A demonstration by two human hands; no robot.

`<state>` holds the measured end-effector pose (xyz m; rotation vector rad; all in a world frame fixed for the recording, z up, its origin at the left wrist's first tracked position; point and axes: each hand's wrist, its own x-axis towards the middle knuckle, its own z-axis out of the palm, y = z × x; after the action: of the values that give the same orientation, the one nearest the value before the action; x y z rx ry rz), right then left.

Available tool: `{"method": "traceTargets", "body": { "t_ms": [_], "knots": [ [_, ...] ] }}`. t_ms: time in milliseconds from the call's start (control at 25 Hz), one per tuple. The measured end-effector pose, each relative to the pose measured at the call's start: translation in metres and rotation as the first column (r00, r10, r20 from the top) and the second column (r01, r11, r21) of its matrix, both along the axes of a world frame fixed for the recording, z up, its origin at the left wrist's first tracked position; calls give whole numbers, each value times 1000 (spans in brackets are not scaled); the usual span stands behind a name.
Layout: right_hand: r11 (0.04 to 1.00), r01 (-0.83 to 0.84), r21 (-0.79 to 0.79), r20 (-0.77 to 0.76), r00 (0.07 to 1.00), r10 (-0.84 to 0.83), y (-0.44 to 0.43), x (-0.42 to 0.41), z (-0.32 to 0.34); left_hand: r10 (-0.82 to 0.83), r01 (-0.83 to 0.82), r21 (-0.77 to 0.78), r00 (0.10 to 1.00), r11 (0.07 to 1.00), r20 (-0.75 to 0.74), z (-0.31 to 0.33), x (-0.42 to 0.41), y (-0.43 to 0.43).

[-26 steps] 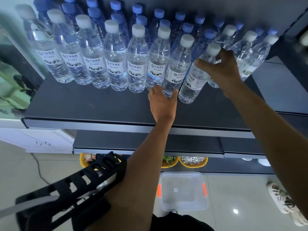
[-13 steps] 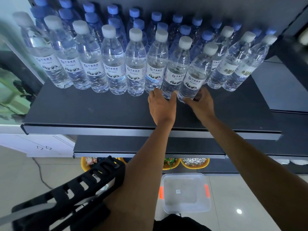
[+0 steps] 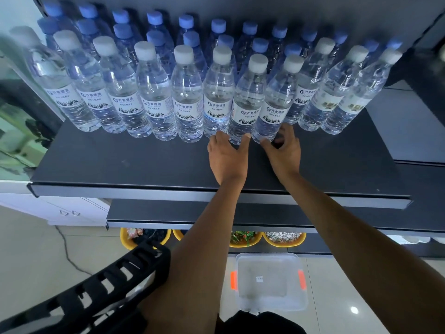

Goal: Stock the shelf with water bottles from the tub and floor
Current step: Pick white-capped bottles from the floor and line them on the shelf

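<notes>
On the dark grey shelf (image 3: 120, 162), a row of clear white-capped water bottles (image 3: 154, 92), left hand (image 3: 227, 160) with straight fingers (image 3: 218, 138) touching the base of one bottle (image 3: 245, 102), right hand (image 3: 285, 155) with fingers curled round the neighbouring bottle (image 3: 274, 102) at its base, clear plastic tub (image 3: 265, 297) on the floor below.

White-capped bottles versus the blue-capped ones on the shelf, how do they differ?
The white-capped bottles form the front row; the blue-capped bottles fill the rows behind. White-capped bottles show their labels; blue-capped bottles are mostly hidden. Both are clear and stand on the dark shelf.
</notes>
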<state>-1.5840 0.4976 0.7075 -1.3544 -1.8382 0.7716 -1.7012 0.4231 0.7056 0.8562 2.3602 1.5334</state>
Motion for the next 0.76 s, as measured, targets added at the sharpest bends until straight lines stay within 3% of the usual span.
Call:
{"method": "traceTargets", "body": {
  "t_ms": [240,480,640,760],
  "knots": [
    [999,-19,-35,-69,998,16,-2,3,5,31,-34,-97,999,995,-33,3,2,5],
    [979,-161,-127,-171,976,138,-2,14,11,41,-44,-113,999,993,-23,12,7,2],
    [928,-255,-271,-327,931,160,-16,37,12,4,-5,8,982,1000,190,24,9,-27],
    [914,-321,-250,-386,899,210,-46,50,18,28,-91,157,931,983,365,30,26,-68]
  ]
}}
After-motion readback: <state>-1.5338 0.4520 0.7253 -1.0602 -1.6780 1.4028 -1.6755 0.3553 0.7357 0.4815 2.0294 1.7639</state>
